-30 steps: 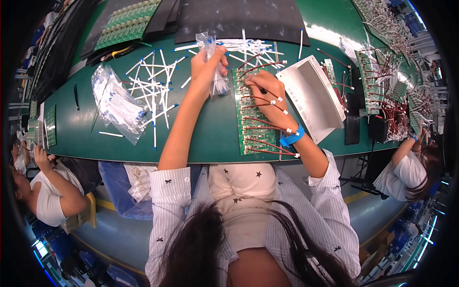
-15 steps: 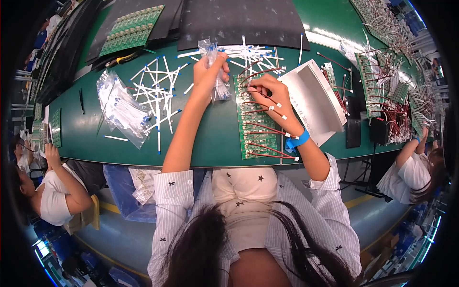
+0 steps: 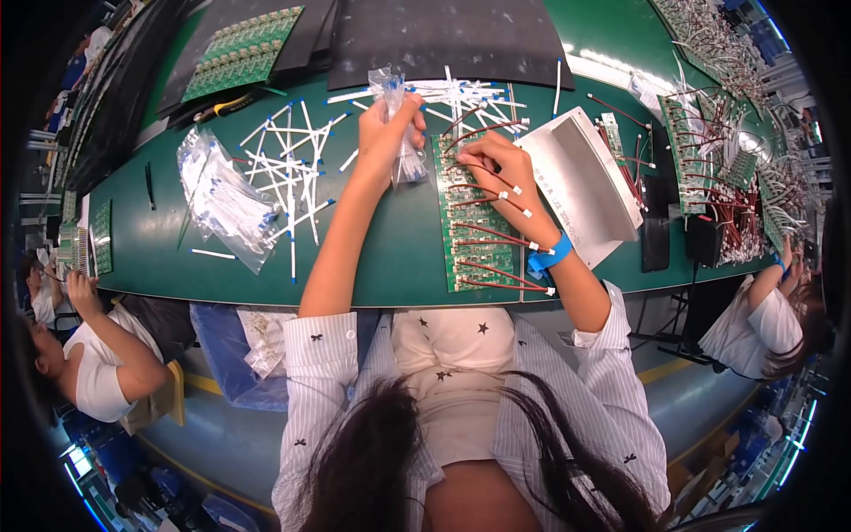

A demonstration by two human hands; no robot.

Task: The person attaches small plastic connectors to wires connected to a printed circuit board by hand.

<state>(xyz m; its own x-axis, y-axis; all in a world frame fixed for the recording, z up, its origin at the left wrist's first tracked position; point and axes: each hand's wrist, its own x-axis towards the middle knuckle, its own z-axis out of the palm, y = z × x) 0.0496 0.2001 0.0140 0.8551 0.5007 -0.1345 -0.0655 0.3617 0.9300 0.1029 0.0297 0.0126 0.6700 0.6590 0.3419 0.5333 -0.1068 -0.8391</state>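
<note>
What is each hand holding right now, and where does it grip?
The left hand grips a clear plastic bag around its middle. The right hand pinches something small over the green circuit board; what exactly cannot be told.

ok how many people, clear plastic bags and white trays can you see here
people: 3, the wearer, one at the left edge, one at the right edge
clear plastic bags: 2, one in the left hand, one lying on the green table
white trays: 1
total: 6
</note>
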